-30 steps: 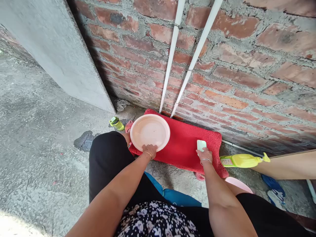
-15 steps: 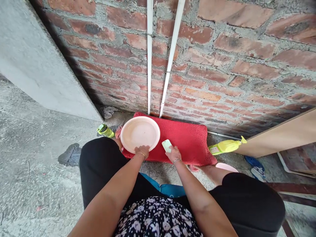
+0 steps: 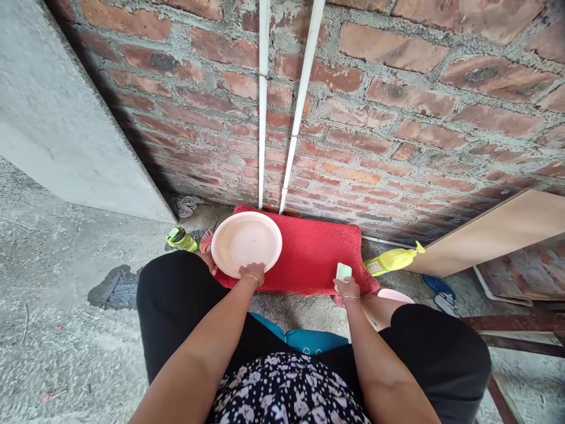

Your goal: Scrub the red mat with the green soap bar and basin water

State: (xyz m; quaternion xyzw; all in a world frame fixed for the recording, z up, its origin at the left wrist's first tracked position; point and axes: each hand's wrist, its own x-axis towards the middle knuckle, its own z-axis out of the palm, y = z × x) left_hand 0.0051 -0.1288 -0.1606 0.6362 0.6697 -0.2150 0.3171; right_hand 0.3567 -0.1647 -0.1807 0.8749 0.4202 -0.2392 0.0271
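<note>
My left hand is closed over the near rim of a pale pink basin, its fingers inside the edge. The basin rests on the left part of a red textured mat and looks to hold some shallow clear water. Over the mat's near right part, my right hand grips a flat, pale green block with rounded corners. It looks like the back of a scrubbing brush; its underside is hidden.
A yellow spray bottle lies right of the mat, near a pink container. At left stand a yellow-green bottle and a grey slab. Brick wall and white pipes rise behind. Dark bars cross at right.
My right hand has moved right across the mat with the pale green brush. My left hand stays on the basin's rim. The view has shifted slightly.
</note>
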